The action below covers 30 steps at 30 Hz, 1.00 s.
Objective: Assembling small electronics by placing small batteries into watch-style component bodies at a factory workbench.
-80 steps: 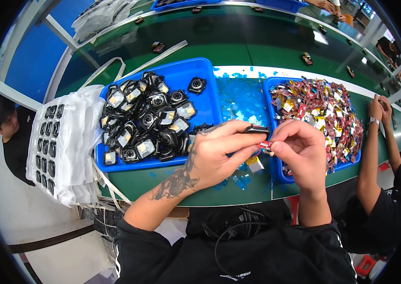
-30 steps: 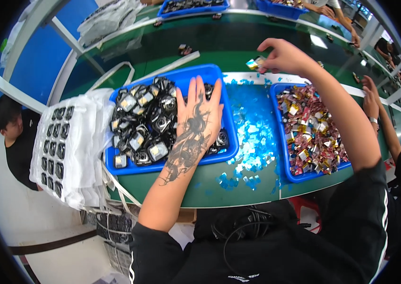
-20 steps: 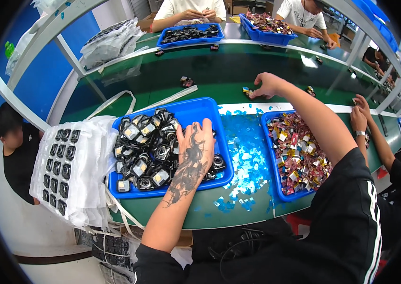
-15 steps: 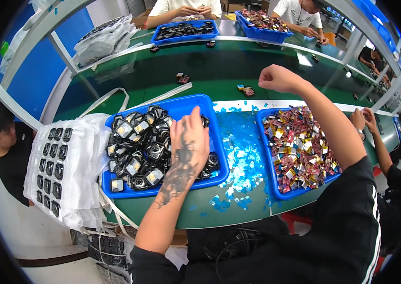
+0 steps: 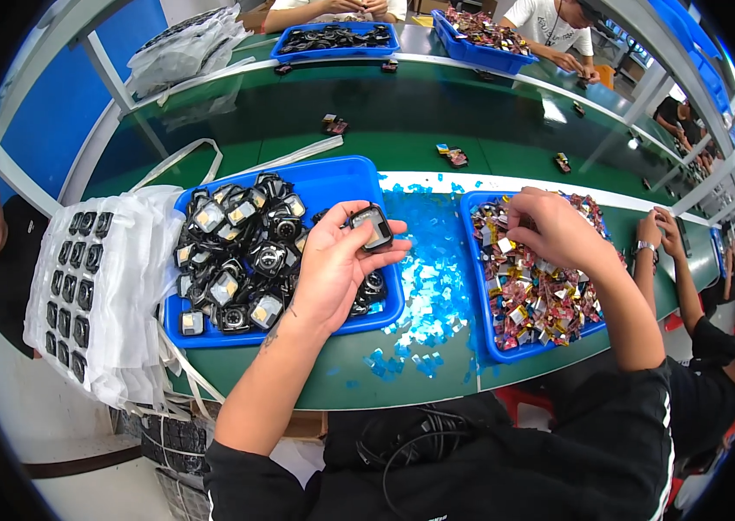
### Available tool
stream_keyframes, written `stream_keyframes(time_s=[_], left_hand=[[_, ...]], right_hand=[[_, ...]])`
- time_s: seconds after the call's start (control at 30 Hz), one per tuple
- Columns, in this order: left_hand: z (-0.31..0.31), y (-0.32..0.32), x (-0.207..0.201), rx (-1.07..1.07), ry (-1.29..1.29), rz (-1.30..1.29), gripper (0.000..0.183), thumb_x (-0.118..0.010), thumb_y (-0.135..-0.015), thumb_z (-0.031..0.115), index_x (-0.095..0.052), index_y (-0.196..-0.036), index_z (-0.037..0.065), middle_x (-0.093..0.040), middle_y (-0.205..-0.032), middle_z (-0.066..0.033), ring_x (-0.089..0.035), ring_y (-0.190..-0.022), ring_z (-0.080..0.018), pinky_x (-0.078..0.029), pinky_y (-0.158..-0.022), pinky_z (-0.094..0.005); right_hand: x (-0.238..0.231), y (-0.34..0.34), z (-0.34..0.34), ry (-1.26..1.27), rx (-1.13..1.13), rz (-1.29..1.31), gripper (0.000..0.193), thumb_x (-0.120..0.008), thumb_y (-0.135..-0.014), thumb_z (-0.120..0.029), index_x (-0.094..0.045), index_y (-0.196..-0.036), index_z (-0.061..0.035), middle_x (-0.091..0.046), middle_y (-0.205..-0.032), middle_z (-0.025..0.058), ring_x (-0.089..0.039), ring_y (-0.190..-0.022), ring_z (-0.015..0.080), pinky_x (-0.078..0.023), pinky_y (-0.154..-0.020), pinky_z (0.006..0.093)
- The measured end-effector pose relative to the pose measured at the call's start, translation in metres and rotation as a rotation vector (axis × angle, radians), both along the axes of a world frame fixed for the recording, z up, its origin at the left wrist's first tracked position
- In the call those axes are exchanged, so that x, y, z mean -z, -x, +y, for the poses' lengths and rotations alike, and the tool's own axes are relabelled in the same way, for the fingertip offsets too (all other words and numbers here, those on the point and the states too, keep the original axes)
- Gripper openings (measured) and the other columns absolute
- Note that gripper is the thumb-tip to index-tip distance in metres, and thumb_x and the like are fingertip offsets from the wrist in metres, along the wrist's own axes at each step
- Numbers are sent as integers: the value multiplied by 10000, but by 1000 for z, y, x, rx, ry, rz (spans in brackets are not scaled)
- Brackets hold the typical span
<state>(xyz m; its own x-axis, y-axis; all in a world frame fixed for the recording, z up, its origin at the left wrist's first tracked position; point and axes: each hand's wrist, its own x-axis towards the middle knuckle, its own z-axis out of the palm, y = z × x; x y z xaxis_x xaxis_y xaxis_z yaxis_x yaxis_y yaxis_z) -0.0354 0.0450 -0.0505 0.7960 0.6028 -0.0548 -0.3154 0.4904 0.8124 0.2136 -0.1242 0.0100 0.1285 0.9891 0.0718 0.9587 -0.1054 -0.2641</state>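
Note:
My left hand [image 5: 322, 265] is turned palm up and grips a black square smartwatch case [image 5: 374, 229] between thumb and fingers. It is above the right part of a blue bin [image 5: 367, 174] heaped with similar black watch cases [image 5: 233, 239]. My right hand [image 5: 558, 227] is at a second blue bin [image 5: 482, 326], fingers curled down at the far part of a pile of small reddish circuit pieces with yellow and silver parts [image 5: 528, 291]. Its fingertips are closed together; what they hold, if anything, is hidden.
Blue film scraps [image 5: 428, 286] lie between the bins. White trays of black cases [image 5: 81, 278] stack at left, near a watching person [image 5: 3, 252]. Small assemblies [image 5: 452, 156] lie on the green conveyor [image 5: 385, 113]. Co-workers sit across; another person's hands [image 5: 658, 233] are at right.
My left hand has come up from the case pile, turned over, with a watch case in it. My right hand has moved from over the conveyor down to the circuit pieces. Another assembly now shows on the conveyor.

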Motion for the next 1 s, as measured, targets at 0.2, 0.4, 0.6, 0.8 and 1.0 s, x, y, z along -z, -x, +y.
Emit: stream_keyframes(time_s=[0.2,0.4,0.6,0.8,1.0], left_hand=[[-16,-2,-2,1,-467,184,406,-488,-989,155,-431,-1386,97,-600,-1097,-120,-624,-902,-161,-528,-773,-279],[-32,-3,2,-47,-806,183,233,-693,-858,117,-704,-1090,92,-563,-1061,-80,-585,-944,-160,-506,-794,-278],[-48,-5,-5,174,-817,116,229,-785,-775,152,-723,-978,64,-595,-987,-73,-592,-906,-170,-484,-762,-280],[-50,-5,2,167,-818,28,124,-729,-825,154,-706,-904,62,-693,-881,-41,-632,-859,-143,-330,-1085,-424],[-53,-1,2,157,-778,45,58,-682,-849,89,-699,-884,47,-689,-864,-52,-631,-870,-173,-358,-1036,-407]], right_hand=[[-21,7,-27,-296,266,212,70,-605,-860,-25,-591,-909,23,-625,-746,122,-607,-677,261,-485,-657,348],[-31,38,-36,-337,30,206,95,-625,-829,24,-665,-914,10,-662,-834,117,-639,-795,249,-485,-728,343],[-14,86,-14,-278,-38,608,175,-684,-813,7,-643,-982,27,-655,-827,95,-657,-763,162,-527,-698,281],[9,90,-14,-280,55,1009,128,-699,-835,2,-645,-945,38,-667,-867,65,-644,-793,110,-535,-707,243],[12,94,-12,-279,75,1221,96,-696,-855,-29,-644,-884,45,-672,-829,53,-630,-776,82,-526,-713,227]])
